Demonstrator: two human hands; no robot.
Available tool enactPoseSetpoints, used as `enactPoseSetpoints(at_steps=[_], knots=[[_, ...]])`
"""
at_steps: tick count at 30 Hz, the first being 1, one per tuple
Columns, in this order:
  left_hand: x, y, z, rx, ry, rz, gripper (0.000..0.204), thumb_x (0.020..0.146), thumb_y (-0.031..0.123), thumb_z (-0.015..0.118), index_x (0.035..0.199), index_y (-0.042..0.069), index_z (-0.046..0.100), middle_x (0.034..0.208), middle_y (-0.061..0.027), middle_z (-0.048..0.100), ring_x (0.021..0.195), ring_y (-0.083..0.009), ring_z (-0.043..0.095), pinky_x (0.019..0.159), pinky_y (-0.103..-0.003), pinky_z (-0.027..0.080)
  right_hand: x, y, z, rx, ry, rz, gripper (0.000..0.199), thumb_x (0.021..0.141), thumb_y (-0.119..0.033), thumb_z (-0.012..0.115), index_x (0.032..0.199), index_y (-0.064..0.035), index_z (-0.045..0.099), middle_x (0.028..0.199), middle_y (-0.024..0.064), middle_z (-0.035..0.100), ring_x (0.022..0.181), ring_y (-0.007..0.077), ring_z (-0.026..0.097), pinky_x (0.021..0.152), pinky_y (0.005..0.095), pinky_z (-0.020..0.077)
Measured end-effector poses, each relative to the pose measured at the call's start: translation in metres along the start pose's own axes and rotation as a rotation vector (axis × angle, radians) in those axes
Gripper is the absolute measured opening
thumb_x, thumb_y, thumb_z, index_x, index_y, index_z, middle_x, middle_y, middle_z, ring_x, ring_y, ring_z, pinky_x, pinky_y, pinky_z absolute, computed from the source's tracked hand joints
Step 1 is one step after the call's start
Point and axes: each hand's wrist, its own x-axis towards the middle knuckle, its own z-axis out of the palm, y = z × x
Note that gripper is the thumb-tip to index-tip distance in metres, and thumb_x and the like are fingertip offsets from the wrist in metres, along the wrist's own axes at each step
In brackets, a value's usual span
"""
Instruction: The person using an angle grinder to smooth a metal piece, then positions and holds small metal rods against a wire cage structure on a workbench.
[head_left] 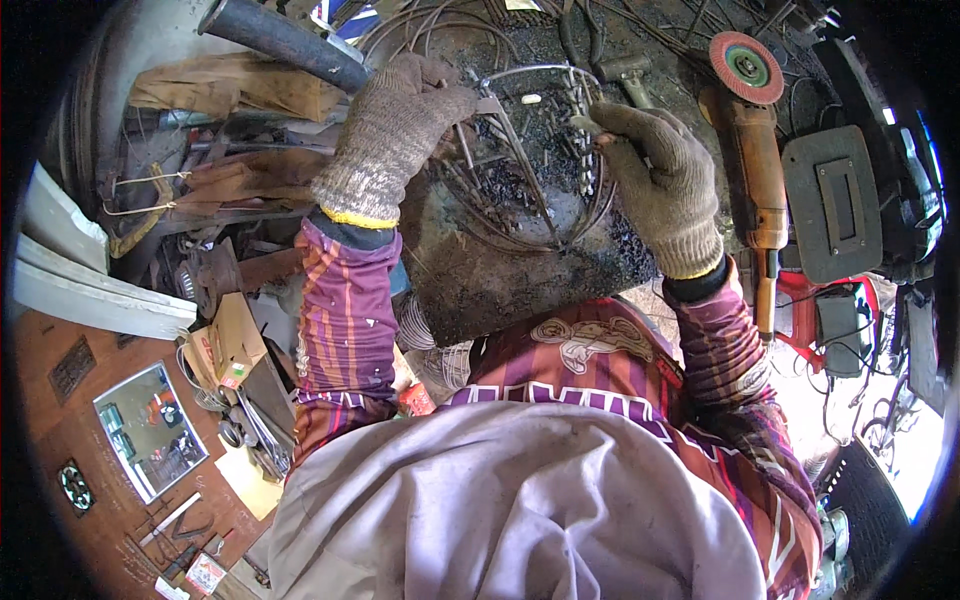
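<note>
Both gloved hands, left hand and right hand, closed on wire frame; positioning step judged; steady hold needed.

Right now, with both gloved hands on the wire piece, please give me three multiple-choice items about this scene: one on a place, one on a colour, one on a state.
1. Where does the angle grinder lie?
A. to the right of the right hand
B. to the left of the left hand
C. on the person's lap

2. What colour is the trim at the cuff of the left glove?
A. blue
B. yellow
C. white

3. What is the state of the right hand?
A. open and flat on the plate
B. hanging free in the air
C. closed on the wire frame

Answers:
1. A: the orange grinder with its red disc lies on the bench past the right hand.
2. B: a yellow band edges the knitted cuff.
3. C: its fingers pinch the rim of the wire frame, which sits over the dark metal plate.
</note>
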Motion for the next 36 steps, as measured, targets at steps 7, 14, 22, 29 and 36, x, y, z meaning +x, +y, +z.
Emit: enactPoseSetpoints(at_steps=[7,14,22,29,36], knots=[[0.001,0.003,-0.001,0.099,-0.009,-0.038,0.034,0.089,0.031,0.084,0.105,0.003,0.071,0.083,-0.0071,0.07,0.066,-0.0127,0.068,0.057,-0.031,0.055,-0.005,0.003,0.0,-0.004,-0.017,0.001,0.02,0.094,-0.011,0.076,0.114,-0.0104,0.079,0.1,0.0118,0.078,0.093,0.033,0.075,0.086,0.0418,0.0599],[0.007,-0.002,-0.002,0.221,0.013,0.02,0.036,0.086,0.031,0.083,0.104,0.002,0.071,0.086,-0.0133,0.073,0.076,-0.0234,0.073,0.071,-0.039,0.058,0.03,0.007,0.016,-0.153,-0.134,-0.365,0.022,0.093,-0.016,0.076,0.116,-0.016,0.079,0.104,0.0071,0.078,0.093,0.0299,0.074,0.084,0.0406,0.0588],[0.003,0.008,-0.002,0.293,0.046,0.043,0.038,0.087,0.03,0.078,0.109,0.0,0.072,0.084,-0.015,0.073,0.073,-0.025,0.073,0.07,-0.04,0.057,0.058,0.013,0.034,-0.455,-0.255,-0.633,0.047,0.084,-0.015,0.071,0.129,-0.0275,0.075,0.116,-0.0011,0.076,0.107,0.0237,0.069,0.093,0.0406,0.0562],[0.006,0.002,-0.003,0.273,0.005,0.027,0.038,0.085,0.029,0.078,0.109,0.0,0.074,0.084,-0.017,0.074,0.074,-0.0256,0.074,0.069,-0.04,0.058,0.062,0.015,0.04,-0.547,-0.261,-0.731,0.04,0.088,-0.02,0.067,0.127,-0.0287,0.075,0.11,-0.0038,0.075,0.107,0.0217,0.068,0.092,0.0404,0.0565],[0.01,0.0,-0.003,0.229,-0.014,-0.005,0.038,0.085,0.029,0.079,0.111,0.002,0.076,0.087,-0.0183,0.076,0.077,-0.0265,0.076,0.073,-0.04,0.059,0.072,0.001,0.014,-0.586,-0.236,-0.732,0.035,0.082,-0.015,0.071,0.115,-0.0228,0.079,0.104,-0.0023,0.076,0.102,0.0227,0.07,0.086,0.0404,0.0568]])
